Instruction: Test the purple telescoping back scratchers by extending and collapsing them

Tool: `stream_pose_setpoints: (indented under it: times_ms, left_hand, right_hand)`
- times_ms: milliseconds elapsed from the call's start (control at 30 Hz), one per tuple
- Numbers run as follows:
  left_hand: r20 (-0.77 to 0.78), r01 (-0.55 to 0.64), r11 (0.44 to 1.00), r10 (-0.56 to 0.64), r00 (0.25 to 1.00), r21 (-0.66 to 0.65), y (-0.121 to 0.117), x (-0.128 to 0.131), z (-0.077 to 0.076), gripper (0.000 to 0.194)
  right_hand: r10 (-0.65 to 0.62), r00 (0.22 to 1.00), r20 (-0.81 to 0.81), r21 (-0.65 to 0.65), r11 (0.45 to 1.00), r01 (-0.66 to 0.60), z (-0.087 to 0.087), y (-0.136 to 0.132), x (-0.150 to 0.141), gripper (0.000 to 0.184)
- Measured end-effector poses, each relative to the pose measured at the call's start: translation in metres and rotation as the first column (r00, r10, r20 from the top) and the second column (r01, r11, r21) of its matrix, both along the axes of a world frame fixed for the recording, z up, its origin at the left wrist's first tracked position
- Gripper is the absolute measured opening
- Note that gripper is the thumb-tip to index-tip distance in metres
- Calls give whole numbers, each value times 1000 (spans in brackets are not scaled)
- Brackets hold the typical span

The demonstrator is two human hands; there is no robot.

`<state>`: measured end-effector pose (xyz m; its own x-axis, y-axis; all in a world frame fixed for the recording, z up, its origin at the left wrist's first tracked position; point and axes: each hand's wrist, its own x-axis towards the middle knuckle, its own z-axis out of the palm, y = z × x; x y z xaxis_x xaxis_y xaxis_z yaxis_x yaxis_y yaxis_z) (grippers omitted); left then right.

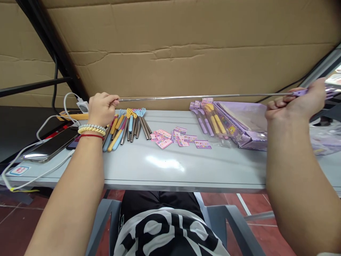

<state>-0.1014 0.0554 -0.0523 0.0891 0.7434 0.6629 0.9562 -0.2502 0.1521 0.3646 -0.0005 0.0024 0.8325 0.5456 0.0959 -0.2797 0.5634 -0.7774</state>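
While the left hand pinches one end and the right hand's fingers curl around the purple claw, the telescopic back scratcher stretches drawn-out above the table; several carded scratchers look done, loose scratchers and cards unpaired.

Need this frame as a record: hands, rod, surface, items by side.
left hand: closed on one end of metal rod
right hand: closed around rod's purple end
rod pose: near level in view, spanning both hands
surface: light grey table
left side: phone, claw-headed sticks
middle: loose pink cards
right side: yellow and purple sticks beside purple package
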Motion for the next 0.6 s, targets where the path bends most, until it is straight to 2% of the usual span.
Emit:
stream_pose_setpoints:
  times_ms: [100, 267, 400, 600]
  left_hand:
    - [18, 10, 1000, -11, 1000, 24, 0, 0, 0, 35]
    - [55, 5, 999, -7, 998, 51, -2, 5, 1, 34]
    - [112, -9, 995, -2, 994, 97, -8, 4, 4, 33]
    - [61, -61, 994, 55, 997, 86, -11, 6, 4, 32]
  right_hand:
    - [-16, 992, -124, 17, 1000, 18, 1, -1, 4, 58]
    - [28, 992, -122, 88, 996, -18, -5, 5, 7, 54]
    - [81, 988, -128, 98, 993, -68, -11, 9, 2, 48]
    - [145, 976, -160, 85, 987, -133, -15, 12, -14, 42]
